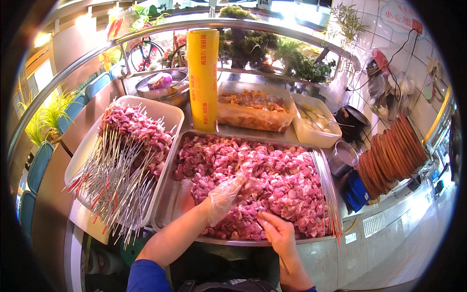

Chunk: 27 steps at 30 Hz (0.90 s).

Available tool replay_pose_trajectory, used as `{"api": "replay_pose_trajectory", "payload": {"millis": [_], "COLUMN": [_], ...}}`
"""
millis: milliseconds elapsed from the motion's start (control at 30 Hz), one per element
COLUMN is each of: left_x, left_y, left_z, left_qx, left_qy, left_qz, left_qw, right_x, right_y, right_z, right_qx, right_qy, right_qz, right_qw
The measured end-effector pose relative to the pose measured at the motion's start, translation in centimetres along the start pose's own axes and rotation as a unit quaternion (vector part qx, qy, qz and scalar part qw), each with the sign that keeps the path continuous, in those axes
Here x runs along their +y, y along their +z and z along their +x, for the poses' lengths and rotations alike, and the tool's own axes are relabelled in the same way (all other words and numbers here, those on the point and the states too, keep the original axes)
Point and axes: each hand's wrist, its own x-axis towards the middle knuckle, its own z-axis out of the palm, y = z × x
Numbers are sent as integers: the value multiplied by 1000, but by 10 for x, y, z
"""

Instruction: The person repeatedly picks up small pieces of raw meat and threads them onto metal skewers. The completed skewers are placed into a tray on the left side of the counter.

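My left hand (230, 194), in a clear plastic glove, reaches into raw meat pieces (292, 182) heaped in a metal tray (174, 204). Its fingers are blurred against the meat, so whether they grip a piece is unclear. My bare right hand (280, 233) is closed over the tray's front edge, holding a thin metal skewer (284, 265) whose end shows below the palm. A row of metal skewers (325, 189) lies along the tray's right side, some with red ends. To the left, a white tray (85, 146) carries a pile of loaded meat skewers (136, 126).
Behind the metal tray stand a yellow film roll box (203, 80), a tub of orange marinated meat (251, 122) and a white tub (321, 137) of pale pieces. Rightward are a steel cup (343, 155) and a brown ribbed stack (392, 158). A metal rail (233, 23) curves behind.
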Motion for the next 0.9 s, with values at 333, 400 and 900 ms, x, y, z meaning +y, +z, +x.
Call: {"api": "replay_pose_trajectory", "payload": {"millis": [333, 400, 900], "left_x": [-46, -47, 15], "left_y": [15, 22, -27], "left_z": [14, 15, 8], "left_qx": [-218, -205, 45], "left_qy": [152, 75, 134], "left_qz": [794, 802, -65], "left_qw": [547, 555, 988], "right_x": [5, 8, 1], "right_y": [-10, -10, -11], "right_z": [0, 0, -3], "right_qx": [80, 78, -90], "right_qy": [6, 2, 74], "right_qz": [195, 199, 101], "right_qw": [978, 977, 988]}}
